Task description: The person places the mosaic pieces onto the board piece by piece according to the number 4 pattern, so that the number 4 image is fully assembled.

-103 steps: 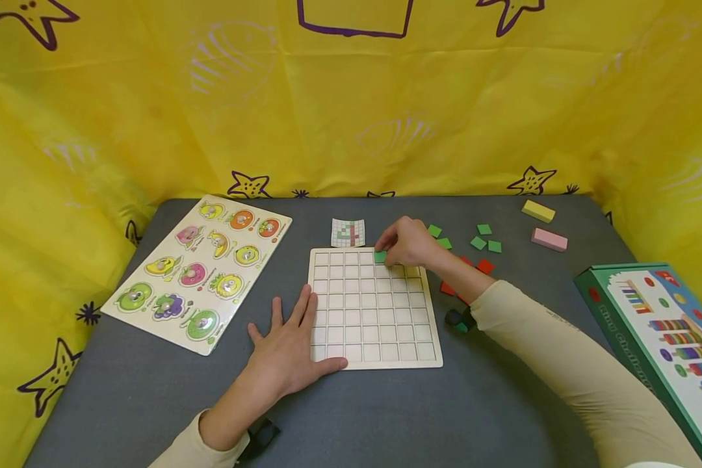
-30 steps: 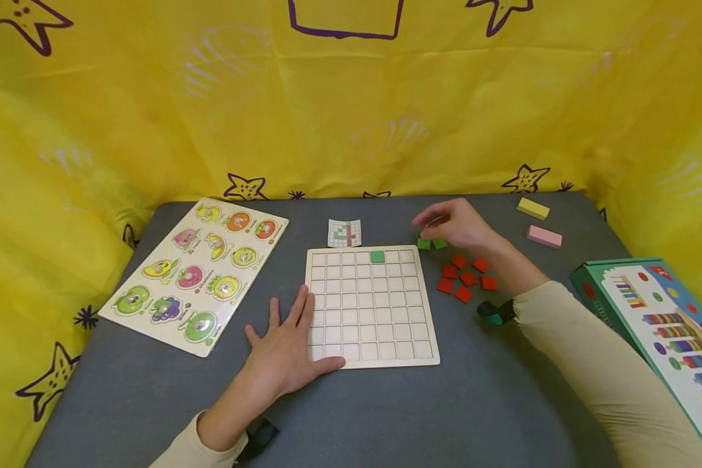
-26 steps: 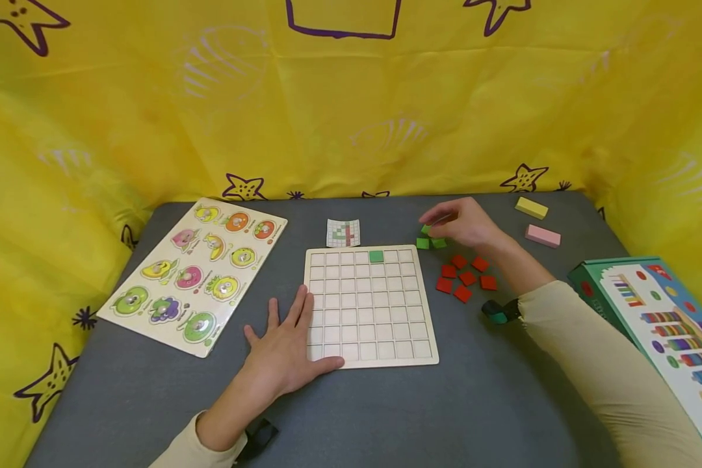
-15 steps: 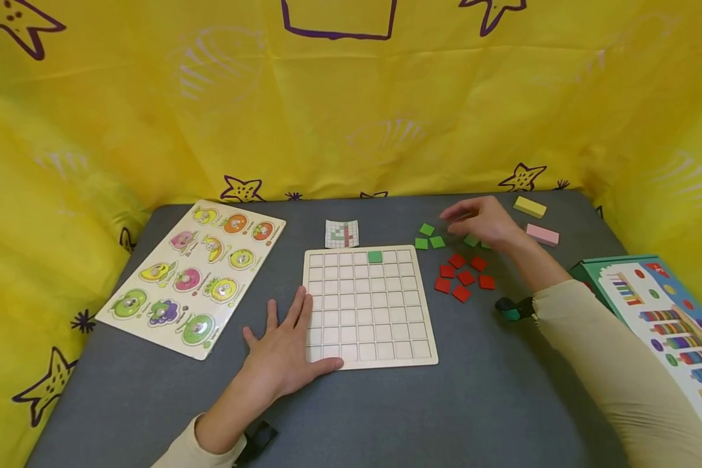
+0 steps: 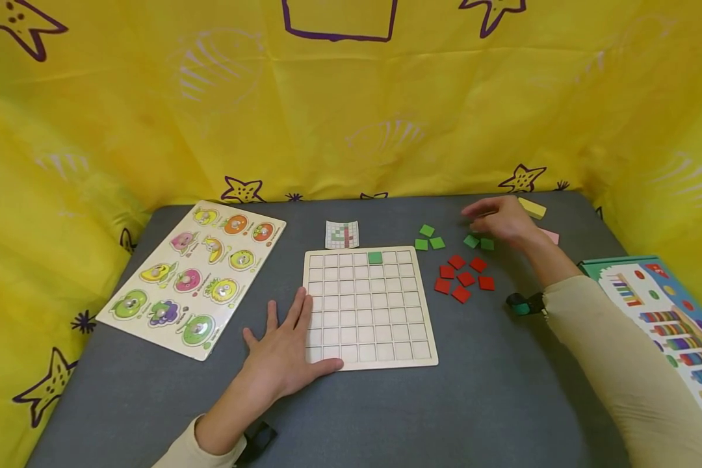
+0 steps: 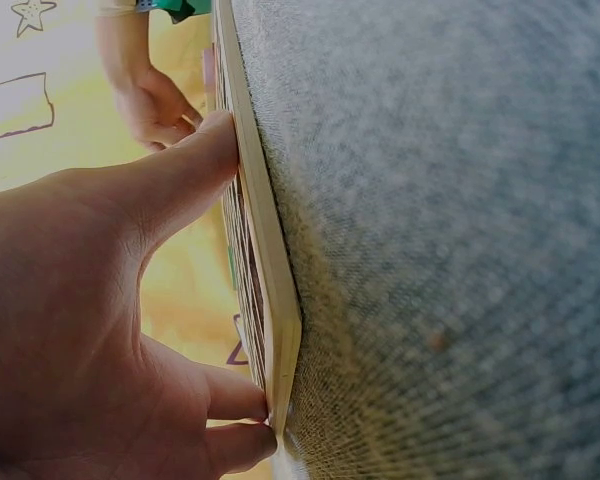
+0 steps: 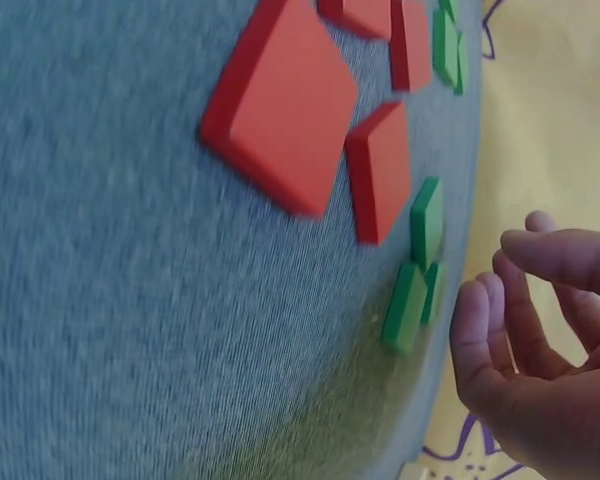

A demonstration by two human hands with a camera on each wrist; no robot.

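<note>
The right hand (image 5: 500, 221) has moved rightward to hover, fingers loosely curled and empty, above two green tiles (image 5: 480, 242); the left hand (image 5: 283, 354) presses flat, fingers spread, on the grid board (image 5: 368, 305). No writing is readable.

Bystanders on the grey table

A fruit puzzle board (image 5: 193, 276) lies left; a yellow block (image 5: 532, 208) and green box (image 5: 673, 325) sit right.

A grey table (image 5: 386, 416) carries a grid board (image 5: 370, 309), a fruit puzzle (image 5: 194, 274), a small pattern card (image 5: 342, 234), loose green tiles (image 5: 429, 238) and red tiles (image 5: 464, 277), a yellow block (image 5: 533, 208) and a game box (image 5: 667, 325).
</note>
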